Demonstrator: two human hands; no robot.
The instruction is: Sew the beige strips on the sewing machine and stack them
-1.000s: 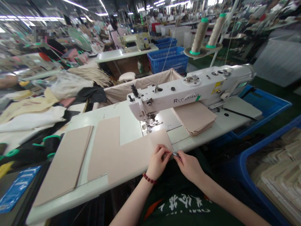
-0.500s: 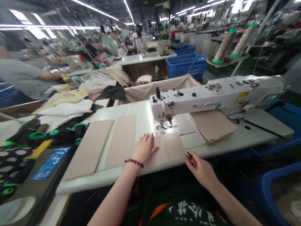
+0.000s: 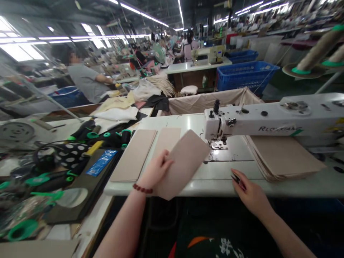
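Observation:
My left hand, with a red bead bracelet on the wrist, grips a beige fabric piece and holds it tilted above the front edge of the white sewing table. My right hand rests at the table's front edge, closed on small black thread snips. The white sewing machine stands behind, its needle area just right of the lifted piece. Two flat beige pieces lie on the table to the left.
A stack of beige pieces sits under the machine arm on the right. Black and green thread spools and clutter fill the left bench. A person in grey works beyond it. Blue crates stand behind.
My left hand went from lying flat on the beige piece to gripping it and lifting it leftward off the table. The view swung left. My right hand stayed at the table edge with the snips.

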